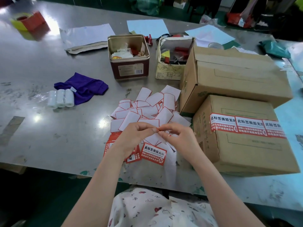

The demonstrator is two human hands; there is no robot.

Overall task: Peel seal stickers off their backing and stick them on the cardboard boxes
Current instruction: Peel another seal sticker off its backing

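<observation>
While both hands are meeting above the backing pile [144, 108], left hand [134, 138] and right hand [178, 138] are pinching a red-edged sticker [158, 129], the stickered box [242, 133] sitting at three o'clock.

I see a table [49, 136] with two boxes [242, 141] at right — the near one before the far one [232, 76]. Backings [147, 110] lie heaped left of them, stickers [153, 154] just before the heap. Behind — a tin [129, 58] beside a carton [172, 59]. A cloth [85, 86] and rolls [61, 98] lie further left.
</observation>
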